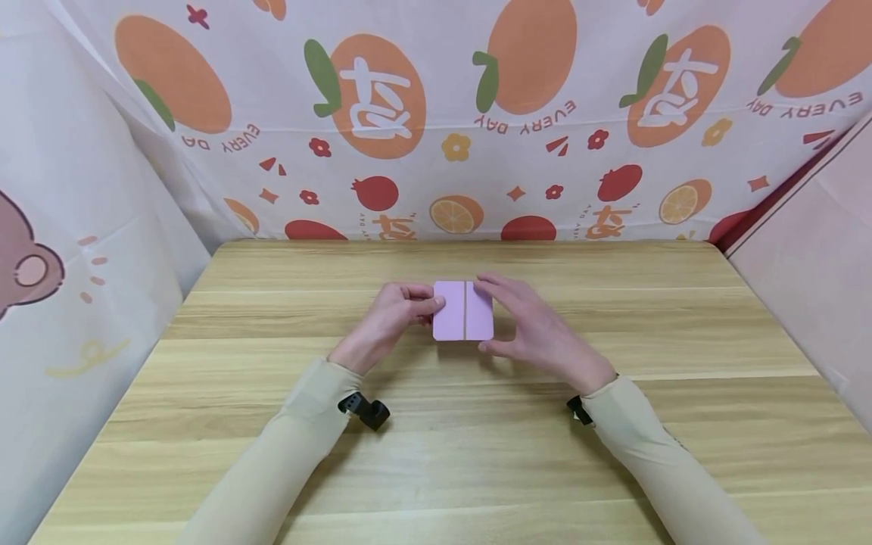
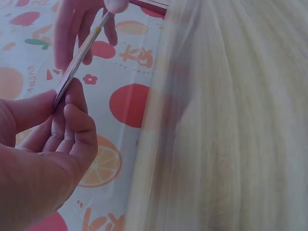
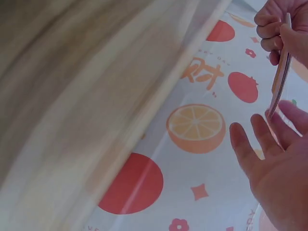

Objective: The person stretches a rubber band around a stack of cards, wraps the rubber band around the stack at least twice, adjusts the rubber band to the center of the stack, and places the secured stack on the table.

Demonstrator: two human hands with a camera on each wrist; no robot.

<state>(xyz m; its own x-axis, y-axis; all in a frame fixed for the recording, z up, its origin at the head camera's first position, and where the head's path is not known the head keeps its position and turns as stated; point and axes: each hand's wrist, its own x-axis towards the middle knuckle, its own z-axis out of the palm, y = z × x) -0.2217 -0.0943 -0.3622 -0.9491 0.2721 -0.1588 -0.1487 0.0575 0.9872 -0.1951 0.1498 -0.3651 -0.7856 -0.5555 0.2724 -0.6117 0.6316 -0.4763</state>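
A small lilac notebook (image 1: 448,318) with a thin brown band down its cover is held above the table, cover towards the head camera. My left hand (image 1: 390,322) pinches its left edge, thumb on the cover and fingers behind. Around its right side is my right hand (image 1: 541,329), fingers by the top right corner and thumb by the bottom right one. From the left wrist, the notebook (image 2: 77,62) shows edge-on as a slim stack. In the right wrist view the right hand (image 3: 284,175) has extended fingers near the notebook's end; firm contact is unclear.
The wood-grain table (image 1: 436,469) spreads below both arms. Behind it hangs a white cloth (image 1: 446,91) printed with fruit, and pale cloth (image 1: 88,250) covers the left side. Black straps (image 1: 366,409) sit at the wrists.
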